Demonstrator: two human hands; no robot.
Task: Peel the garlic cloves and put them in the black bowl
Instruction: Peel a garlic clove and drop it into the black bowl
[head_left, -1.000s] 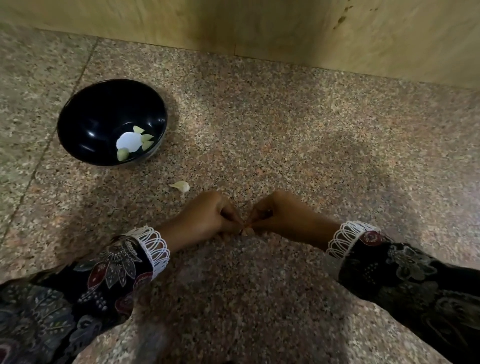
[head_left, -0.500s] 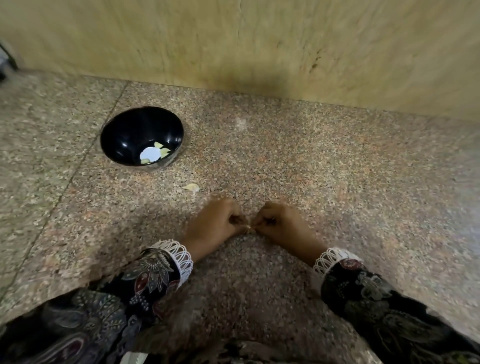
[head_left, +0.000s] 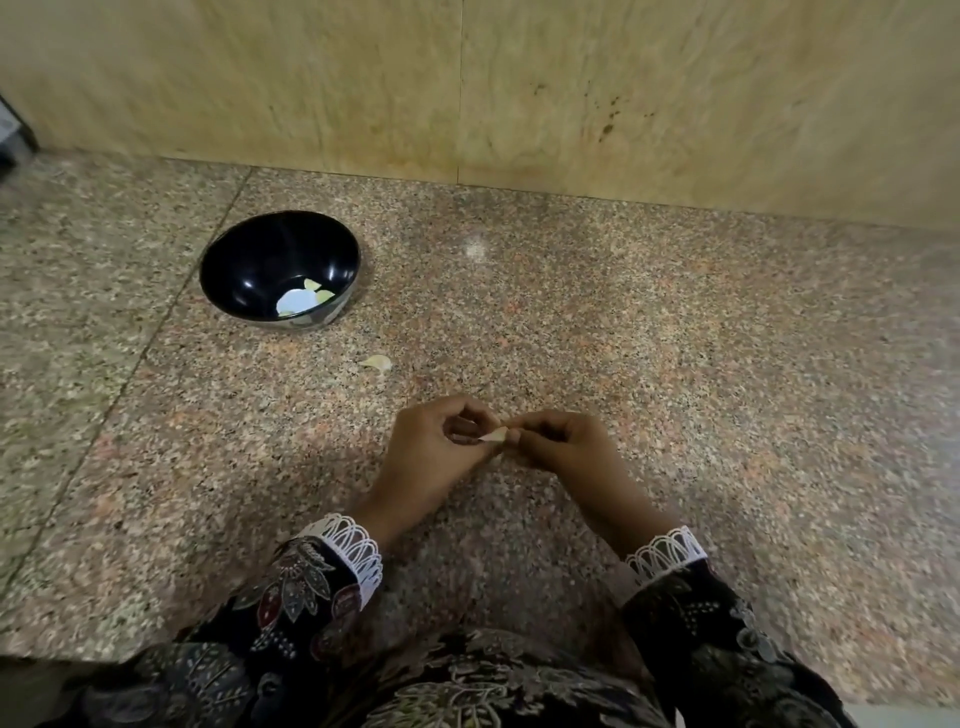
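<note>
A pale garlic clove (head_left: 495, 435) is pinched between my left hand (head_left: 434, 449) and my right hand (head_left: 563, 449), low over the speckled granite floor at the middle of the view. Both hands have curled fingers, and their tips meet on the clove. The black bowl (head_left: 249, 254) stands on the floor to the upper left of my hands. It holds a few peeled cloves (head_left: 311, 289) beside a bright white patch. One more garlic piece (head_left: 377, 362) lies loose on the floor between the bowl and my left hand.
A yellowish stone wall (head_left: 467, 88) rises at the back of the floor. A dark object (head_left: 10, 135) sits at the far left edge against the wall. My patterned sleeves and lap fill the bottom of the view.
The view has tilted up, so more wall shows and the bowl looks farther off. My hands stay together, and the clove between the fingertips now shows more plainly.
</note>
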